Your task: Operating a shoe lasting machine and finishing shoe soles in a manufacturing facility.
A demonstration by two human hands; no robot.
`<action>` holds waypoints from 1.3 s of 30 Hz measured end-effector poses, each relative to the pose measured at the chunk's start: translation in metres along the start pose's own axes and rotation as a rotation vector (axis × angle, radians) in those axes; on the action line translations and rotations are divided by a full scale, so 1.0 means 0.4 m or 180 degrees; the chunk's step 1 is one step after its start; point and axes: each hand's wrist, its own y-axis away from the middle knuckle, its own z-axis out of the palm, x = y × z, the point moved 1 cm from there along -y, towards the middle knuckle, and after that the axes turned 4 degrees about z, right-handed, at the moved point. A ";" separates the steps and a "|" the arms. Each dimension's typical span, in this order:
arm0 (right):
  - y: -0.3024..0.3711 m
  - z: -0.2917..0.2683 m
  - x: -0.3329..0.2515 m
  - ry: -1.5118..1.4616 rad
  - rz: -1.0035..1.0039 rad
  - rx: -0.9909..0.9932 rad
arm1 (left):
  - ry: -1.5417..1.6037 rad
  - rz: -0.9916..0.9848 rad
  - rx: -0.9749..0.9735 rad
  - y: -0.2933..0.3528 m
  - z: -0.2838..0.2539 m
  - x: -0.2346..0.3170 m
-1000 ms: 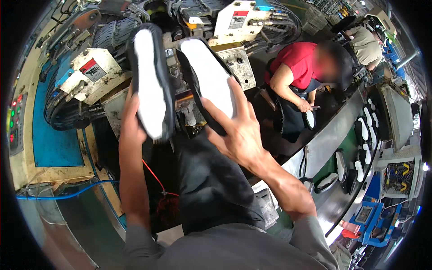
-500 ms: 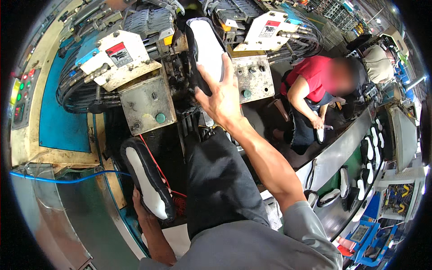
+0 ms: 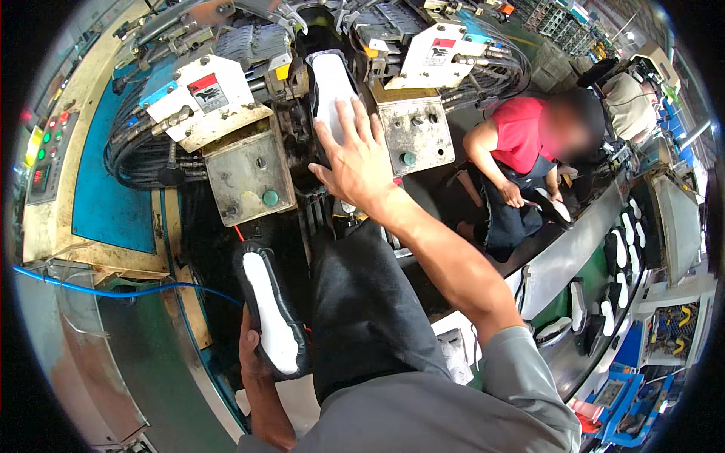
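Note:
A black shoe upper with a white bottom (image 3: pixel 329 81) sits sole-up between the two sides of the machine. My right hand (image 3: pixel 357 162) lies over its near end, fingers spread and stretched out flat, not wrapped around it. Low on the left, my left hand (image 3: pixel 254 353) grips a second black shoe upper with a white bottom (image 3: pixel 270 313) by its outer side. That shoe is tilted, its white face up, beside my dark-clad leg. Most of the left fingers are hidden behind the shoe.
Metal control boxes (image 3: pixel 253 177) with green buttons flank the machine. A blue hose (image 3: pixel 143 291) crosses on the left. At right, a person in red (image 3: pixel 521 136) handles another shoe. A metal bench (image 3: pixel 570 264) carries several shoes and white soles.
My right hand has shifted a little left, its fingers more spread over the sole. My left hand has brought its shoe rightward, closer to my leg. The other person's hands have moved.

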 end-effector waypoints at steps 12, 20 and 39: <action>-0.184 0.045 0.033 0.0042 0.0076 -0.0398 | -0.0481 -0.0654 -0.0143 -0.105 0.096 -0.072; -0.403 0.088 0.101 -0.0125 0.0087 -0.0633 | -0.0668 -0.1175 -0.0024 -0.229 0.144 -0.104; -0.377 0.056 0.130 -0.0928 0.0036 0.0062 | -0.0386 -0.0756 -0.0448 -0.305 0.244 -0.053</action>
